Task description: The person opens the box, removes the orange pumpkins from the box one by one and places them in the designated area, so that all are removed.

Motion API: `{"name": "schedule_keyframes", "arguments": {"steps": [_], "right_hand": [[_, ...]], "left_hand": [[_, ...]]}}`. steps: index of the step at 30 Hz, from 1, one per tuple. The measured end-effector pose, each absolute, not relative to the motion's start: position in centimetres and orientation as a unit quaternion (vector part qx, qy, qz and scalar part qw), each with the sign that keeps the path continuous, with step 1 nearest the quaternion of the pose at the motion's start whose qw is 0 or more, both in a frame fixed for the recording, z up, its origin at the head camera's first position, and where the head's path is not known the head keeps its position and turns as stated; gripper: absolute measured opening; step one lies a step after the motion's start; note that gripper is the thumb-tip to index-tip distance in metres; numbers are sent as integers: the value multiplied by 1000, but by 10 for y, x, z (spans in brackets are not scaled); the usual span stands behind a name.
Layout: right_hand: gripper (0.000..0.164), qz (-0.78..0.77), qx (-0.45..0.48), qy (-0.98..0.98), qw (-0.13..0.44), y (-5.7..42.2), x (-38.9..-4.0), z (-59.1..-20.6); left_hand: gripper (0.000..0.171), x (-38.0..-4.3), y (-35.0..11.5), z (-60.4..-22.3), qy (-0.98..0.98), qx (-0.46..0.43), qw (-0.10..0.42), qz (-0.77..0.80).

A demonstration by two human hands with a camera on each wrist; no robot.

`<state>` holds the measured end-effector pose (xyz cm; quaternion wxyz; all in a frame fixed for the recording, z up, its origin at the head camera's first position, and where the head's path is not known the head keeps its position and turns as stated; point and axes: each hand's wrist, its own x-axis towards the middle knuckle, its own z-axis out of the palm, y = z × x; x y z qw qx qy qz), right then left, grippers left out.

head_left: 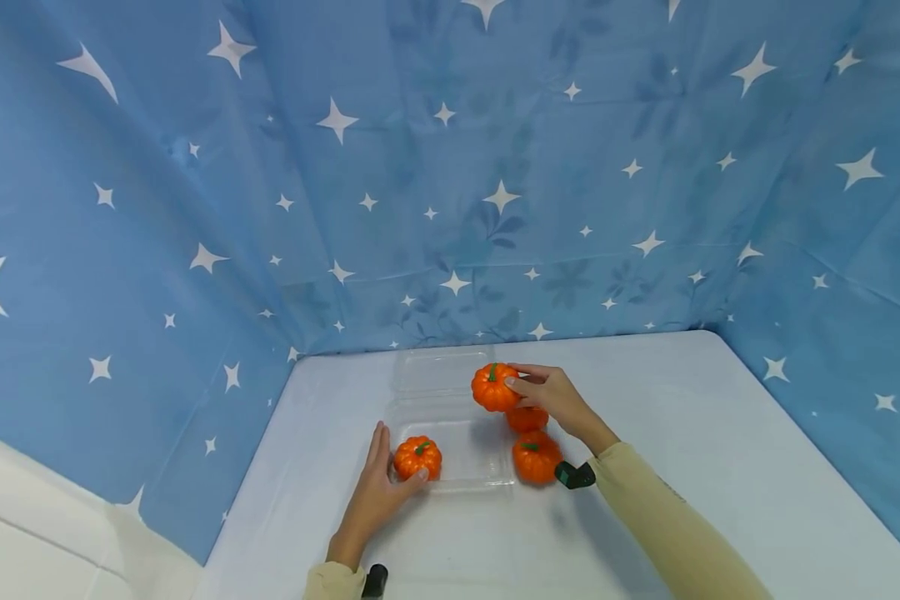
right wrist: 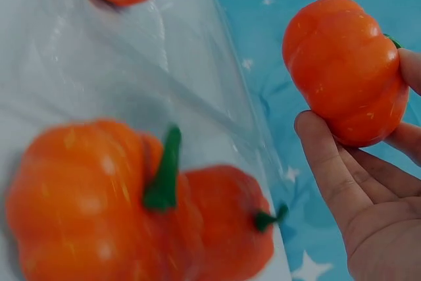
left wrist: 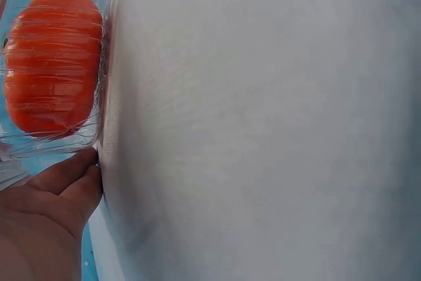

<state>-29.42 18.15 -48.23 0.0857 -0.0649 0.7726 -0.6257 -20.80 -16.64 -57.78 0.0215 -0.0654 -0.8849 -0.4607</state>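
Note:
My right hand (head_left: 562,404) pinches a small orange toy pumpkin (head_left: 494,387) with a green stem, raised over the right side of a clear plastic container (head_left: 461,483). In the right wrist view, thumb and fingers grip this pumpkin (right wrist: 345,70) from the side and below. Another pumpkin (head_left: 417,458) sits at the container's left end. Around that end is my left hand (head_left: 378,492), its fingers straight along the outside and its thumb near the front. The left wrist view has the fingertips (left wrist: 85,157) at the container's corner, below the pumpkin (left wrist: 56,64) seen through the ribbed plastic.
Two more pumpkins stand by the container's right side, a front one (head_left: 537,458) and a partly hidden one (head_left: 527,418) behind it. The container's clear lid (head_left: 442,371) lies folded back. A white table (head_left: 645,383) meets a blue star-patterned curtain (head_left: 570,208).

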Motion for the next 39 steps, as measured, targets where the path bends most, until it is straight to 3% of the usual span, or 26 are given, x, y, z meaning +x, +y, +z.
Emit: {"name": "schedule_keyframes", "arguments": {"steps": [24, 39], "right_hand": [[70, -618, -15, 785, 43, 281, -280, -498], [69, -587, 66, 804, 62, 296, -276, -531]], "left_hand": [[119, -208, -166, -577, -884, -64, 19, -463], [118, -208, -166, -577, -880, -65, 18, -469]]}}
